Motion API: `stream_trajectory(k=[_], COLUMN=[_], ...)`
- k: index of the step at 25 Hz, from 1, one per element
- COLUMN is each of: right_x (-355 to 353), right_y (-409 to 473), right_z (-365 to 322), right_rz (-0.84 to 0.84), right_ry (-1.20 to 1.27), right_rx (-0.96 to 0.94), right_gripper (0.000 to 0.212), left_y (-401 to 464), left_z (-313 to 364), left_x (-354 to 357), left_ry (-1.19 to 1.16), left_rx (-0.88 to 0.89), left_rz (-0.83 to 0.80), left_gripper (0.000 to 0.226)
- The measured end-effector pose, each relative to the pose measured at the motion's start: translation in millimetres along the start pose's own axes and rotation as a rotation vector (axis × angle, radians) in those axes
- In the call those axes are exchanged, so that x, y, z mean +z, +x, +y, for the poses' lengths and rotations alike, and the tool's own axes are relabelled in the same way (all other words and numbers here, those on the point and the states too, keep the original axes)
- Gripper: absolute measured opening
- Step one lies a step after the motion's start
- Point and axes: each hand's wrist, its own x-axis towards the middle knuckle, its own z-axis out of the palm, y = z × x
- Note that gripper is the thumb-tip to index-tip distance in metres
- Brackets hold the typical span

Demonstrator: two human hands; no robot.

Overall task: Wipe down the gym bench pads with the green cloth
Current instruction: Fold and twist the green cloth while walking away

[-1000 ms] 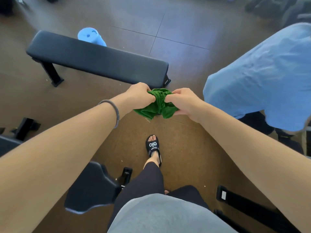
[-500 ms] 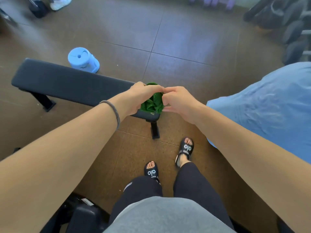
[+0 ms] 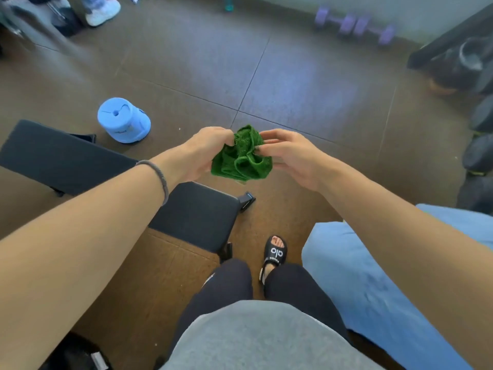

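A crumpled green cloth hangs in the air between my two hands, above the near end of the bench. My left hand grips its left side with curled fingers. My right hand pinches its right edge between thumb and fingertips. The black bench pad runs from the far left to just below the cloth; my left forearm crosses over its middle. The cloth does not touch the pad.
A light blue upturned tub stands on the floor behind the bench. A blue-covered surface fills the right. Purple dumbbells lie at the back wall, dark weights at the right edge. A person's white shoe is top left.
The view has shifted closer, so the bench's near end now lies under my arms. Both hands lifted the cloth and spread slightly apart, loosening the bunch.
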Motion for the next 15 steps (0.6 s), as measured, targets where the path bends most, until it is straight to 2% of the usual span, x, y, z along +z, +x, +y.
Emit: stream_trajectory(k=[2,4,9,15], right_x=[-21,-33,-54,-59], right_y=[27,56,141,276], right_z=[-22,-42,-104,-191], right_rz=[-0.044,-0.043,-0.073,-0.204], right_ry=[0.048,0.016,0.022,0.217], right_rx=[0.011,0.008,0.047,0.212], right_gripper=[0.034,0.043,0.063,0.04], left_y=[22,44,118,227], left_z=[32,61,115,172], left_x=[3,1,-39,-119], left_ry=[-0.069,-0.043,-0.085,-0.332], left_rx=[-0.026,-0.016,0.059,0.135], left_rz=[-0.106,-0.168,-0.064,0.062], left_gripper=[0.041,0.039,0.037,0.037])
